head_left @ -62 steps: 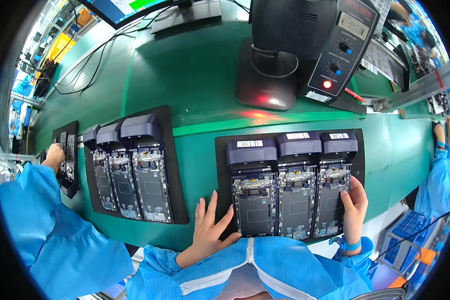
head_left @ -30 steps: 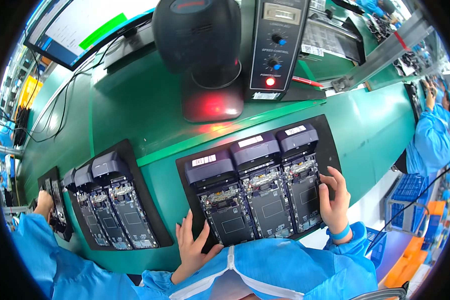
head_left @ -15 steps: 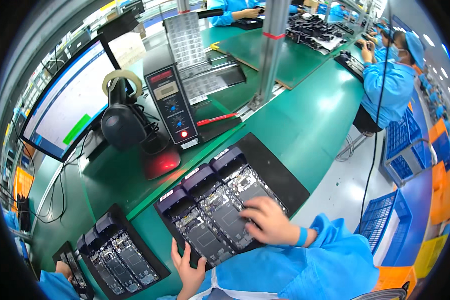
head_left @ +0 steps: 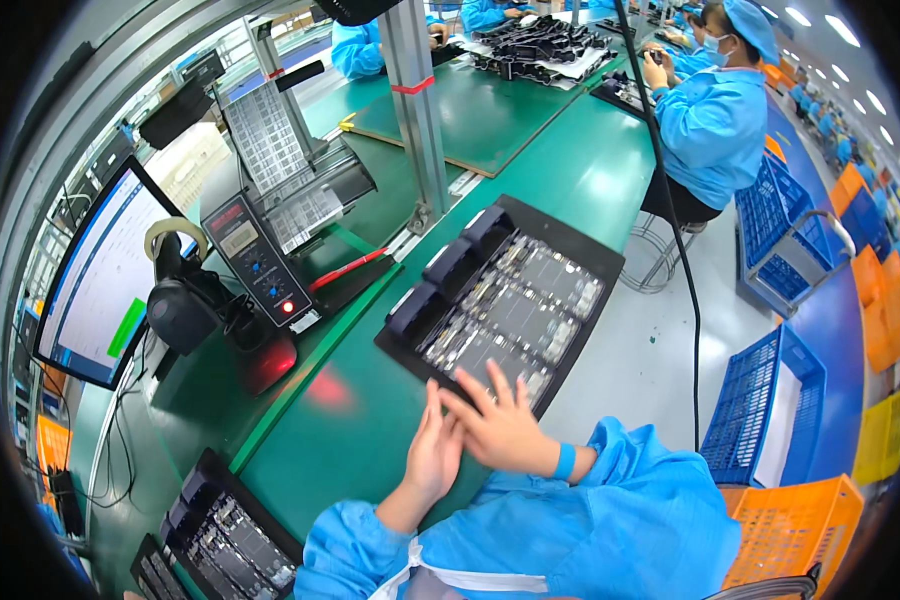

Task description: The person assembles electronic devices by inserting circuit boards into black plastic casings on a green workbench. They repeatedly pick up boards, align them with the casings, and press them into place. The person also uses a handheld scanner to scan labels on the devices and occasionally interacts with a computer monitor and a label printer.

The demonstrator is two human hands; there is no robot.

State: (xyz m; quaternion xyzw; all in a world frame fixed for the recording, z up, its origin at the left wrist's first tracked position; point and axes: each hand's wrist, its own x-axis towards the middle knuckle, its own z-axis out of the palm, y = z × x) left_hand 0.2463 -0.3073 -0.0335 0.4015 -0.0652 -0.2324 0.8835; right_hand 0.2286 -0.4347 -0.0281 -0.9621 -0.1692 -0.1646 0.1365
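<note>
Three dark device units with exposed circuit boards (head_left: 520, 312) lie side by side on a black mat (head_left: 597, 262), a raised dark block at the far left end of each. At the mat's near corner, my right hand (head_left: 510, 430) is open, fingers spread, its fingertips over the nearest unit. Whether they touch it I cannot tell. My left hand (head_left: 433, 450) is beside it, fingers stretched upward, and the two hands meet at the fingers and thumb. Nothing shows in either hand. A blue band (head_left: 566, 461) circles my right wrist.
Another mat with similar units (head_left: 232, 540) lies at the lower left. A scanner on a stand (head_left: 185, 315), a control box (head_left: 255, 262), a label roll holder (head_left: 305, 205) and a monitor (head_left: 100, 280) stand beyond the green strip. Blue baskets (head_left: 740, 430) and a co-worker (head_left: 710, 120) are at right.
The mat with the three units has turned clockwise and sits further from me. My right hand has left the middle of the units, and my left hand has come up to join it.
</note>
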